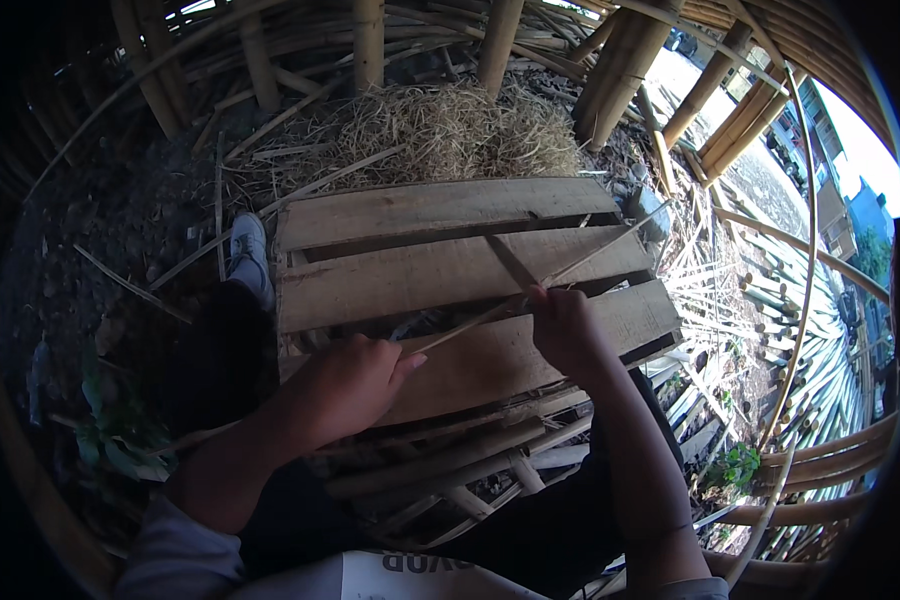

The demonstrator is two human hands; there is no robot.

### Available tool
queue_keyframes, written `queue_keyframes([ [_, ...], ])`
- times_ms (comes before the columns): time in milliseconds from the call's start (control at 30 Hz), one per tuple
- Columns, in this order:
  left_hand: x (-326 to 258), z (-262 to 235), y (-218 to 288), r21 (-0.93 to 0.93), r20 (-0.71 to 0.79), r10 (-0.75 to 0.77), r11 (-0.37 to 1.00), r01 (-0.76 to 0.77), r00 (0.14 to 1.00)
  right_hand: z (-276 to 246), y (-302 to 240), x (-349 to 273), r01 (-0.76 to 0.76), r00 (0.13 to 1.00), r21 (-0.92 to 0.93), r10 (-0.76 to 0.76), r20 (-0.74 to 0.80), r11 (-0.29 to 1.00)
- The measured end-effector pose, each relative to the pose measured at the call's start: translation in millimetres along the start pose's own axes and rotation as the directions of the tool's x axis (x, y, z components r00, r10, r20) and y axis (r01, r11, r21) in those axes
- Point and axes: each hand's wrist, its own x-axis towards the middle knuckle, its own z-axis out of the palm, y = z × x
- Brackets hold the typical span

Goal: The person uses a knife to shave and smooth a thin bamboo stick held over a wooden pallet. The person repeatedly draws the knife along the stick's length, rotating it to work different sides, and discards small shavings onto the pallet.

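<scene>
Over a slatted wooden bench, my left hand (345, 392) is closed on a thin bamboo strip (468, 325). The strip slants up to the right, past my other hand, its far end beyond the bench's right edge. My right hand (570, 332) is closed around a knife, whose dark flat blade (511, 263) points away and to the left. Its handle is hidden in my fist. Strip and blade cross close by my right fingers; whether they touch I cannot tell.
The bench has wide planks (450, 275) with gaps between them. Beyond it lies a heap of pale shavings (460, 130) among bamboo posts (368, 45). Many cut bamboo poles (820, 370) are stacked at the right. My shoe (250, 255) is by the bench's left side.
</scene>
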Motion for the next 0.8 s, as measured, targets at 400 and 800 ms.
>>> queue_keyframes([
  [400, 3, -7, -10, -0.13, 0.162, -0.008, 0.991, 0.029, 0.987, 4, 11, -13, -0.027, 0.995, -0.019, 0.025, -0.093, 0.999],
  [800, 12, -8, 0, -0.147, 0.208, -0.046, 0.986, 0.077, 0.977, 14, 14, -22, 0.176, 0.984, 0.037, -0.176, 0.005, 0.984],
])
